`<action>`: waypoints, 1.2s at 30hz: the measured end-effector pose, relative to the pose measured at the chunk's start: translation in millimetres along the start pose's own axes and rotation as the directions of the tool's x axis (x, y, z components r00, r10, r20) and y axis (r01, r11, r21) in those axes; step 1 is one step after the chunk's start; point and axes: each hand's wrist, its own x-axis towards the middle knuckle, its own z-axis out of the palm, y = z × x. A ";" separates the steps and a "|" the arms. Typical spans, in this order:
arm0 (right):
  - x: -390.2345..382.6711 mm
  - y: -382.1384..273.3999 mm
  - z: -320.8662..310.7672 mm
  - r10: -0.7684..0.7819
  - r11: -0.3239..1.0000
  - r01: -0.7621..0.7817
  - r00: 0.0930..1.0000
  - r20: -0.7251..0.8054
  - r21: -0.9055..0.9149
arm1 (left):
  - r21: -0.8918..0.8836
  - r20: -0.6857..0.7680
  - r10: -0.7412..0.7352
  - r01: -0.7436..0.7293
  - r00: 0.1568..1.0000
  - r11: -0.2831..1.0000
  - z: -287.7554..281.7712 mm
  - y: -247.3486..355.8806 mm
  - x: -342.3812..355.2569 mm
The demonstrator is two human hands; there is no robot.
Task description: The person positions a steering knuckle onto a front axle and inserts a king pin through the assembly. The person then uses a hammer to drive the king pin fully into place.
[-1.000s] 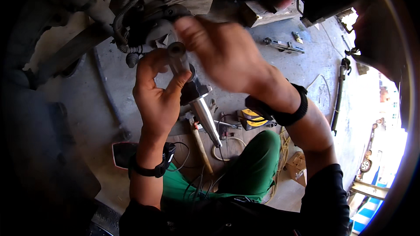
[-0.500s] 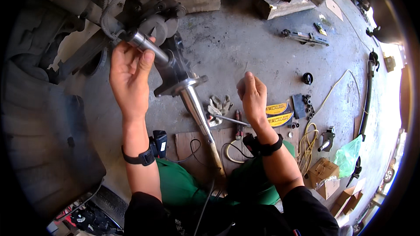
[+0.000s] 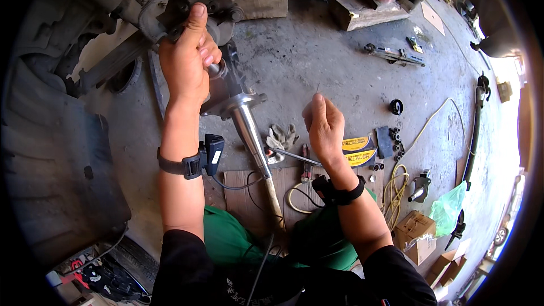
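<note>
My left hand [image 3: 188, 65] is closed around a shiny steel pin [image 3: 215, 70], its thumb pointing up; most of the pin is hidden in the fist. Just below sits a steering knuckle [image 3: 222, 93] with a round flange and a long bright spindle [image 3: 250, 130] slanting toward me. A pale wooden rod [image 3: 274, 199] runs on from the spindle's tip toward my lap. My right hand [image 3: 324, 127] hangs over the floor, thumb pressed to curled fingers. A thin dark sliver sticks up past its thumb; what it belongs to is hidden.
Work gloves [image 3: 281, 140], yellow-and-black packets [image 3: 358, 152] and several small black rings [image 3: 397, 139] lie ahead. A coiled yellow hose [image 3: 395, 190], cardboard box [image 3: 416, 231] and green plastic bag [image 3: 447, 208] are on the right. A large tyre [image 3: 62, 175] flanks me on the left.
My left hand has moved up and turned from a fingertip hold to a fist over the pin, covering most of it. The right hand has barely moved.
</note>
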 end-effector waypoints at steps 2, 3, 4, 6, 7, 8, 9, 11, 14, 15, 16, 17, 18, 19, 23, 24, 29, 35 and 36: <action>-1.2 1.2 0.3 -0.009 1.000 0.009 1.000 -0.008 -0.025 | 0.009 -0.022 0.018 -0.018 1.000 1.000 0.0 -2.0 0.2; -1.5 -1.0 0.4 -0.008 0.999 0.008 1.000 -0.013 -0.041 | 0.013 -0.032 0.033 -0.033 0.999 0.999 0.8 -2.5 -0.4; -1.4 -2.3 0.3 -0.007 0.998 0.006 1.000 -0.018 -0.057 | 0.016 -0.041 0.048 -0.047 0.998 0.999 2.4 -3.2 -0.8; -1.0 0.4 1.4 -0.031 0.999 0.030 0.999 -0.010 -0.039 | 0.032 -0.097 0.082 -0.079 0.992 0.996 6.3 -4.0 -1.4; -1.1 1.2 2.2 -0.042 0.999 0.042 0.999 -0.005 -0.029 | 0.041 -0.125 0.099 -0.095 0.987 0.995 8.4 -4.0 -2.1; -1.6 0.7 2.8 -0.045 0.998 0.044 0.999 -0.006 -0.034 | 0.040 -0.142 0.108 -0.103 0.984 0.994 11.6 -3.4 -3.3; -2.2 0.0 3.5 -0.047 0.998 0.047 0.999 -0.008 -0.039 | 0.039 -0.160 0.116 -0.112 0.980 0.993 15.2 -2.2 -4.7; -3.2 -1.7 4.1 -0.053 0.998 0.052 0.999 -0.014 -0.045 | 0.037 -0.180 0.125 -0.120 0.976 0.992 17.9 -2.8 -4.9; -6.8 -8.8 6.6 -0.062 0.997 0.061 0.998 -0.016 -0.038 | 0.047 -0.202 0.117 -0.110 0.972 0.993 17.0 -3.4 -4.3; -8.4 -11.9 7.2 -0.064 0.997 0.064 0.998 -0.014 -0.035 | 0.052 -0.214 0.108 -0.099 0.971 0.994 17.2 -2.5 -4.4; -10.2 -14.8 7.5 -0.065 0.997 0.065 0.998 -0.013 -0.032 | 0.058 -0.227 0.098 -0.087 0.969 0.994 17.0 -2.2 -4.8; -12.1 -18.1 7.6 -0.072 0.997 0.072 0.997 -0.009 -0.039 | 0.046 -0.201 0.089 -0.081 0.976 0.996 15.6 -2.0 -4.9; -14.3 -21.8 7.6 -0.079 0.996 0.078 0.997 -0.005 -0.045 | 0.034 -0.175 0.079 -0.074 0.981 0.997 13.1 -1.9 -4.8; -15.9 -26.1 7.8 -0.087 0.995 0.087 0.996 -0.003 -0.052 | 0.021 -0.147 0.071 -0.068 0.987 0.997 10.8 -1.8 -3.8; -19.0 -32.0 8.5 -0.091 0.995 0.092 0.996 0.012 -0.033 | 0.028 -0.188 0.079 -0.075 0.979 0.997 15.1 -2.2 -3.5; -19.6 -30.9 9.3 -0.095 0.995 0.095 0.995 0.015 -0.027 | 0.044 -0.211 0.101 -0.093 0.972 0.995 17.1 -2.0 -4.7; -20.1 -27.1 10.2 -0.110 0.993 0.110 0.994 0.019 -0.049 | 0.060 -0.271 0.181 -0.171 0.945 0.983 20.0 -8.2 -4.7; -17.4 -11.0 16.0 -0.045 0.991 0.045 0.999 0.006 -0.130 | 0.093 -0.251 0.161 -0.141 0.954 0.986 18.3 -7.1 -6.4; -17.4 -4.0 17.4 -0.031 0.986 0.032 0.999 0.010 -0.165 | 0.093 -0.214 0.148 -0.131 0.965 0.987 14.6 -7.3 -8.1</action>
